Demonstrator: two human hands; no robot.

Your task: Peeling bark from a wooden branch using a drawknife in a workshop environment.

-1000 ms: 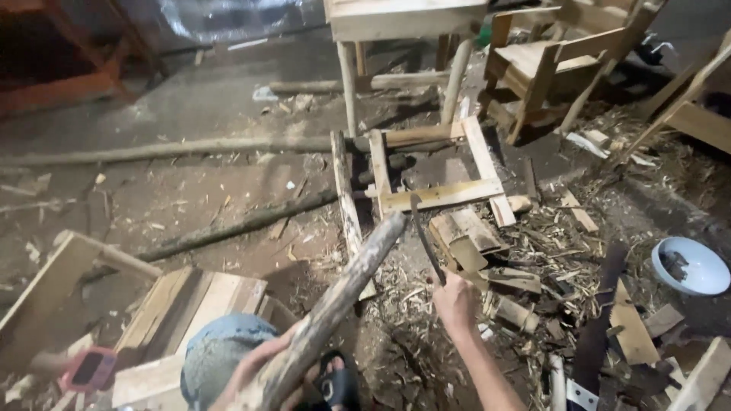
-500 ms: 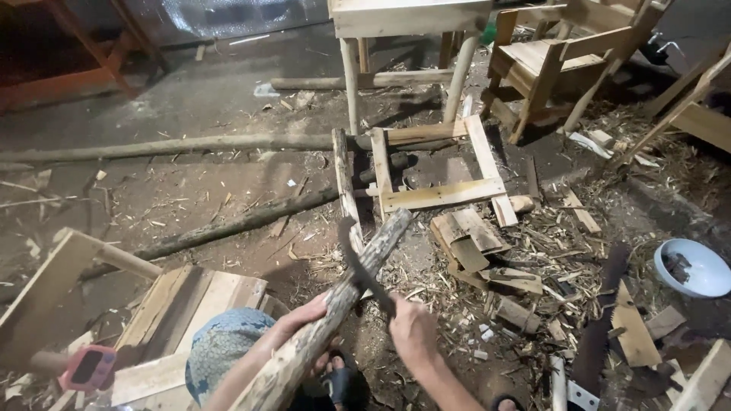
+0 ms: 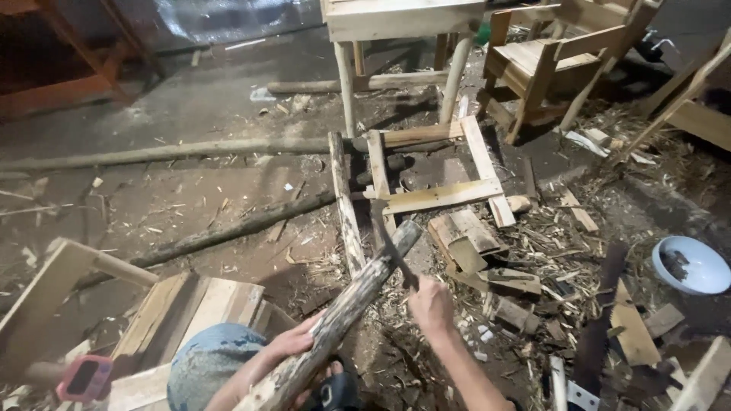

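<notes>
Left hand (image 3: 293,346) gripping rough wooden pole (image 3: 343,308), right hand (image 3: 430,304) swinging dark blade (image 3: 392,251) against it

I note a dirt floor (image 3: 190,198) littered with wood shavings (image 3: 548,251). Pale wooden chair (image 3: 548,65) and table (image 3: 403,19) stand ahead of me; long poles (image 3: 160,152) lie across. Blue bowl (image 3: 689,262) at my right. Light dim.

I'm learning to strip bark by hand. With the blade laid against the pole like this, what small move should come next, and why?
Probably a short push of the blade along the pole toward its far end. The right hand holds the blade against the pole's upper part, where rough bark shows, and the left hand grips lower down, behind the edge.
</notes>
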